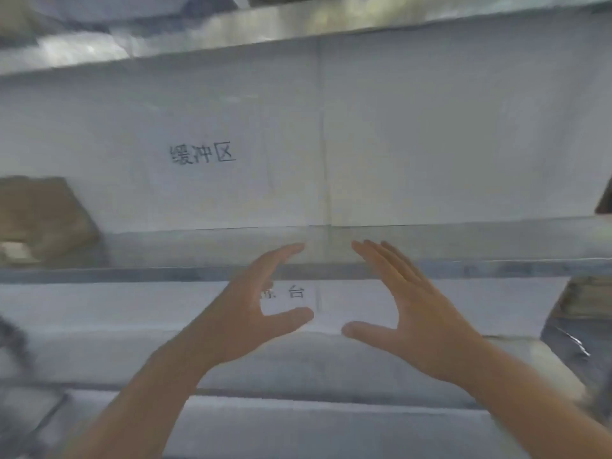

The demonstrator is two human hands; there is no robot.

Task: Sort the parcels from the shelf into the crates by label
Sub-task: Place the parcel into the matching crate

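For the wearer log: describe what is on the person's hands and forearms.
Both the left hand and the right hand are bare: no gloves, and no rings or watch show in this blurred view. Both forearms are uncovered as far as the frame's lower edge; no sleeve is in view.

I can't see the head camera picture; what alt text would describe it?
Two bare hands, the left hand and right hand, reach forward open and empty, palms facing each other, before a white-papered shelf. Handwritten Chinese characters mark the paper; a brown parcel lies at the far left.
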